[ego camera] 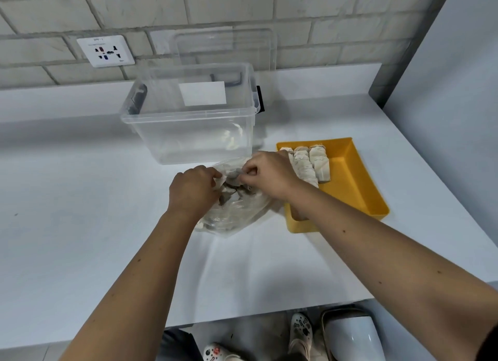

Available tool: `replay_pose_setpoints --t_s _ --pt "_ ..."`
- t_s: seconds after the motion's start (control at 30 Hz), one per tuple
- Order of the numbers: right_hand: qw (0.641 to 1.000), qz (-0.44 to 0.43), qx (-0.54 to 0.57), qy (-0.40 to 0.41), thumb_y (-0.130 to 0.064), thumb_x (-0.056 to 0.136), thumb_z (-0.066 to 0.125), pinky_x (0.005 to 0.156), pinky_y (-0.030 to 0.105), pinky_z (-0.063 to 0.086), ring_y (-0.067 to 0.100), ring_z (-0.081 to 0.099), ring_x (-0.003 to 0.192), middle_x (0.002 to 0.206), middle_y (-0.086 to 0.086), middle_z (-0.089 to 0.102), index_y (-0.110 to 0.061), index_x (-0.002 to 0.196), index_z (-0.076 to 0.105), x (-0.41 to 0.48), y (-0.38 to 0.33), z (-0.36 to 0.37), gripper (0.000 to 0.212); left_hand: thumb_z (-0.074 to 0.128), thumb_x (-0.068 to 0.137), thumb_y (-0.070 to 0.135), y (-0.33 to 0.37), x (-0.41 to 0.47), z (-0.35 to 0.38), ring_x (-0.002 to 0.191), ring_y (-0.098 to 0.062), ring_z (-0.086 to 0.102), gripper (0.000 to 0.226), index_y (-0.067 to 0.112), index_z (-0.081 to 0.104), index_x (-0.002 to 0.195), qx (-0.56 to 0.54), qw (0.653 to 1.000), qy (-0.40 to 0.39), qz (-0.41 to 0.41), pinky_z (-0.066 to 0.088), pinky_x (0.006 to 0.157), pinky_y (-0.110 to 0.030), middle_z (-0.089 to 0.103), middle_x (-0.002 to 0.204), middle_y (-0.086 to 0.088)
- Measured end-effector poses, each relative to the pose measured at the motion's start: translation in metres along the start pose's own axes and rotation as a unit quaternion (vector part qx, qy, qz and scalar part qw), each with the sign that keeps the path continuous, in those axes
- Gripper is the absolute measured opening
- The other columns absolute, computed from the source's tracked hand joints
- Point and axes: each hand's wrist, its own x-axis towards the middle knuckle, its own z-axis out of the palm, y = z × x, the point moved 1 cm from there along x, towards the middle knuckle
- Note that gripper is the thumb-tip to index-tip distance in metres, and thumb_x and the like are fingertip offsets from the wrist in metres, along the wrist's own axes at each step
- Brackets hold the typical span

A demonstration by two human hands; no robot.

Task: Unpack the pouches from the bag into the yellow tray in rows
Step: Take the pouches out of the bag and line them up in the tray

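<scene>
Wall socket (105, 52) far left, on the brick wall. Clear bin (188, 134) sits on the white table (80, 199), with its lid (226, 45) leaning on the wall behind.

Left hand (192, 192): forearm comes in from lower left, back of hand up. Fingers are curled onto the left edge of the bag (237, 212) mouth, gripping the film.

The bag lies on the table just in front of the bin and beside the tray, with more pouches visible through the film.

Right hand (269, 176): forearm crosses the tray's near-left corner, knuckles up. Thumb and forefinger pinch the right edge of the bag mouth.

Yellow tray (358, 188) is right of the bag. Pouches (319, 163) lie in three rows at its far-left end.
</scene>
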Motion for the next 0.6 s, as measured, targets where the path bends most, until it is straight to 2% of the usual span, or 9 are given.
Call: replay_pose_setpoints --t_s 0.1,0.17,0.27,0.37,0.47,0.6 --pt "0.992 0.048 0.114 0.005 -0.039 0.084 0.070 0.070 0.033 0.043 0.016 0.060 0.073 0.075 0.002 0.067 -0.014 0.076 0.074 -0.008 0.010 -0.017 0.026 0.064 0.089 0.031 0.009 0.002 0.000 0.102 -0.016 0.063 0.022 0.035 0.070 0.109 0.028 0.999 0.012 0.015 0.029 0.091 -0.031 0.073 0.103 0.012" --pt "0.986 0.079 0.149 -0.008 -0.039 0.086 0.069 0.063 0.033 0.039 0.020 0.056 0.067 0.072 0.010 0.065 -0.008 0.075 0.071 -0.014 0.017 -0.025 0.033 0.062 0.089 0.037 0.015 0.004 0.001 0.095 -0.014 0.064 0.014 0.036 0.072 0.098 0.040 0.999 0.017 0.026 0.023 0.086 -0.032 0.074 0.096 0.012" --pt "0.974 0.123 0.190 -0.001 -0.039 0.089 0.065 0.064 0.031 0.038 0.021 0.054 0.067 0.073 0.010 0.063 -0.006 0.082 0.070 -0.023 0.027 -0.034 0.034 0.059 0.087 0.052 0.031 0.005 0.008 0.093 -0.012 0.061 0.022 0.037 0.074 0.089 0.121 0.991 -0.023 0.056 0.016 0.079 -0.034 0.073 0.090 0.012" --pt "0.970 0.138 0.201 0.003 -0.038 0.091 0.063 0.066 0.036 0.042 0.022 0.056 0.071 0.076 0.008 0.064 -0.005 0.085 0.070 -0.031 0.031 -0.035 0.033 0.058 0.082 0.063 0.048 0.003 0.022 0.092 -0.014 0.059 0.034 0.032 0.071 0.086 0.161 0.983 -0.069 0.059 0.019 0.084 -0.038 0.068 0.081 0.010" --pt "0.967 0.134 0.216 0.012 -0.037 0.091 0.063 0.074 0.042 0.048 0.028 0.061 0.081 0.083 0.013 0.067 -0.005 0.084 0.069 -0.036 0.032 -0.035 0.034 0.057 0.080 0.066 0.057 0.002 0.033 0.088 -0.015 0.058 0.039 0.028 0.065 0.084 0.162 0.984 -0.075 0.022 0.023 0.086 -0.040 0.063 0.075 0.010" --pt "0.964 0.136 0.227 0.017 -0.035 0.092 0.063 0.067 0.033 0.041 0.017 0.054 0.072 0.082 0.011 0.067 -0.008 0.084 0.069 -0.041 0.031 -0.038 0.030 0.061 0.081 0.054 0.059 0.001 0.044 0.087 -0.018 0.061 0.028 0.027 0.065 0.081 0.103 0.990 -0.089 -0.030 0.023 0.088 -0.041 0.064 0.072 0.008"
